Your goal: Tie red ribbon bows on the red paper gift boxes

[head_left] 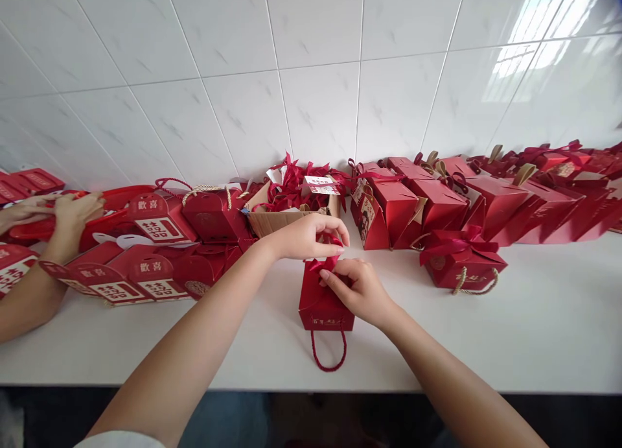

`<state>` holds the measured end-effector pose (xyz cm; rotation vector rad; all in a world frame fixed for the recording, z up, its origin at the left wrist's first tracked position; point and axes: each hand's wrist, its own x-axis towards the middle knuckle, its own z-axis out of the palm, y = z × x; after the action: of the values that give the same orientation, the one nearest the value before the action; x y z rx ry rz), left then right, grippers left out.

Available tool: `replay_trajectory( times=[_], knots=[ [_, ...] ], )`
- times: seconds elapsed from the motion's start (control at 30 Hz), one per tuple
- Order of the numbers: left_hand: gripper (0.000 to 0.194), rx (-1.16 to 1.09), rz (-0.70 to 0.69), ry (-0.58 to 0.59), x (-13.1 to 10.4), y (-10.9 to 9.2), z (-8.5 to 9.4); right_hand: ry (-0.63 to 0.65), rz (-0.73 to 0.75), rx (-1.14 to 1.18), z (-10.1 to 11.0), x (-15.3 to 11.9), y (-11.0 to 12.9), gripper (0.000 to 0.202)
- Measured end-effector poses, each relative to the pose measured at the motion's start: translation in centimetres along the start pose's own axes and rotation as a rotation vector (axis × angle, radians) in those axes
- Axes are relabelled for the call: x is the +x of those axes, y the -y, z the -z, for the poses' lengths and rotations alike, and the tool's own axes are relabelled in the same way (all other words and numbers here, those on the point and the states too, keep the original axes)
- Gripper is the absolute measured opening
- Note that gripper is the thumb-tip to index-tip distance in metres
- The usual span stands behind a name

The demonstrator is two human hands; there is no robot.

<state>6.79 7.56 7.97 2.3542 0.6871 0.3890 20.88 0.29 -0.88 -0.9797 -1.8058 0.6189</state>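
Observation:
A red gift box [323,299] stands on the white table in front of me, its dark red cord handle hanging toward the near edge. Above its top, my left hand [311,235] pinches a red ribbon [331,261] between thumb and fingers. Lower and to the right, my right hand [358,287] is closed on the same ribbon at the box's top, thumb pressed to the fingers. Part of the ribbon is hidden behind my fingers. Just behind the box sits an open cardboard box [272,224] full of red ribbons [291,185] and a printed card.
A finished-looking gift box with a bow [464,260] stands to the right on the table [549,312]. Rows of red boxes [437,188] line the tiled wall. At left are more red boxes [160,218], a red tray [121,198] and another person's hands [72,211].

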Motion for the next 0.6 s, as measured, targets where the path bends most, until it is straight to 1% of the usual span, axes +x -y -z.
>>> replay_trajectory(
  times=[0.03, 0.07, 0.1, 0.13, 0.2, 0.23, 0.27, 0.33, 0.37, 0.4, 0.53, 0.6],
  knots=[
    [0.012, 0.030, 0.018, -0.044, 0.1, 0.5, -0.2, 0.004, 0.002, 0.000, 0.0, 0.0, 0.0, 0.033],
    [0.014, 0.077, 0.032, -0.117, 0.1, 1.0, -0.4, 0.006, 0.000, 0.002, 0.0, 0.0, -0.1, 0.033],
    [0.017, 0.133, 0.042, -0.222, -0.1, 1.4, -0.6, 0.006, -0.004, 0.007, 0.0, 0.0, -0.1, 0.033],
    [0.018, 0.183, 0.051, -0.351, -0.5, 1.7, -0.9, 0.008, -0.009, 0.013, 0.1, 0.0, -0.2, 0.033],
    [0.015, 0.229, 0.103, -0.606, -1.8, 1.8, -1.5, 0.014, -0.018, 0.025, 0.1, 0.0, -0.3, 0.033],
    [0.017, 0.211, 0.147, -0.676, -2.6, 1.7, -1.8, 0.018, -0.025, 0.029, 0.1, 0.0, -0.3, 0.034],
    [0.022, 0.174, 0.197, -0.674, -3.5, 1.5, -2.2, 0.023, -0.031, 0.033, 0.1, 0.0, -0.3, 0.034],
    [0.028, 0.084, 0.253, -0.502, -4.9, 1.0, -3.0, 0.026, -0.043, 0.040, 0.0, -0.1, -0.3, 0.033],
    [0.027, 0.034, 0.257, -0.437, -5.4, 0.8, -3.4, 0.029, -0.045, 0.042, 0.0, -0.1, -0.3, 0.033],
    [0.025, -0.003, 0.253, -0.418, -5.8, 0.7, -3.8, 0.031, -0.043, 0.042, 0.0, -0.1, -0.3, 0.034],
    [0.023, -0.125, 0.216, -0.478, -5.9, 0.9, -5.0, 0.031, -0.029, 0.039, -0.1, -0.1, -0.3, 0.034],
    [0.022, -0.183, 0.204, -0.480, -5.7, 1.4, -5.3, 0.033, -0.037, 0.053, -0.1, -0.1, -0.3, 0.035]
  ],
)
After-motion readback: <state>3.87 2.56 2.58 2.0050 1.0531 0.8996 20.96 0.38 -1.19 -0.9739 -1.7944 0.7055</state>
